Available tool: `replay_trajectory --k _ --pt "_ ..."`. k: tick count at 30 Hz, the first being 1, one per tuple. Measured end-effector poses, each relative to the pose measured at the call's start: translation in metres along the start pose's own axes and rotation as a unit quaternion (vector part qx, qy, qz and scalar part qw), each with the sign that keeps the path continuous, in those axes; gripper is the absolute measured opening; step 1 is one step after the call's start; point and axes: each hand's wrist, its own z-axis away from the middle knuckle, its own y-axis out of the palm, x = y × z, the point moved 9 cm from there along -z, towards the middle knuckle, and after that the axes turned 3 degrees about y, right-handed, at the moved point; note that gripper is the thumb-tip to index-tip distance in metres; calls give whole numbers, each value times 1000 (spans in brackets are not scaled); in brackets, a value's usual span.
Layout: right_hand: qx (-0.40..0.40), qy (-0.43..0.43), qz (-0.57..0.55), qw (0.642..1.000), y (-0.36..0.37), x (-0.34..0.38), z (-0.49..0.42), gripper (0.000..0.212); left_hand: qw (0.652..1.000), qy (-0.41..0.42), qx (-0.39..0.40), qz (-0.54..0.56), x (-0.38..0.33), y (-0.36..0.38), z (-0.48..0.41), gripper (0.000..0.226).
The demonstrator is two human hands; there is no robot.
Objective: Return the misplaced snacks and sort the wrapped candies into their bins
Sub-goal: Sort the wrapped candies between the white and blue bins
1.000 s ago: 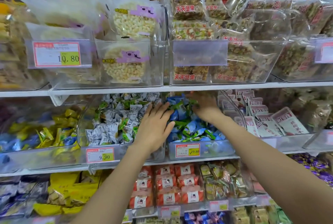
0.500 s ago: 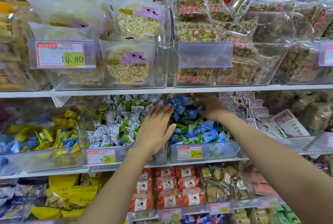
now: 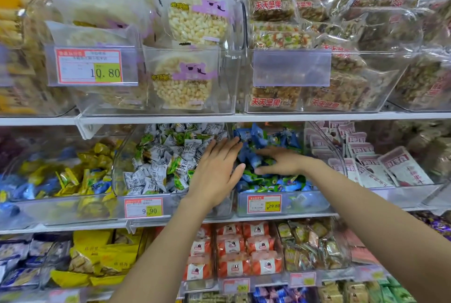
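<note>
Wrapped candies could slip over the clear divider into the neighbouring bin of white-and-green sweets on the left. The left hand hovers flat across that edge, fingers straight and apart, holding nothing, while the right hand lies spread on the heap. Small, glossy and loosely piled, blue and green, they fill the clear bin on the middle shelf, heaped toward the far side.

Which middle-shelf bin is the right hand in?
The blue-and-green candy bin tagged 29.80: the right hand lies on its candies. The left hand is at the divider beside the white-wrapper bin tagged 9.90.
</note>
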Motion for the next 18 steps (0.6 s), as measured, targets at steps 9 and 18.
replay_trajectory --k 9,18 --pt "-9 -24 -106 994 -30 -7 43 40 1000 0 -2 -2 0 0 1 66" --pt "-96 97 -95 986 -20 -36 -48 94 1000 -2 4 4 1 2 1 66"
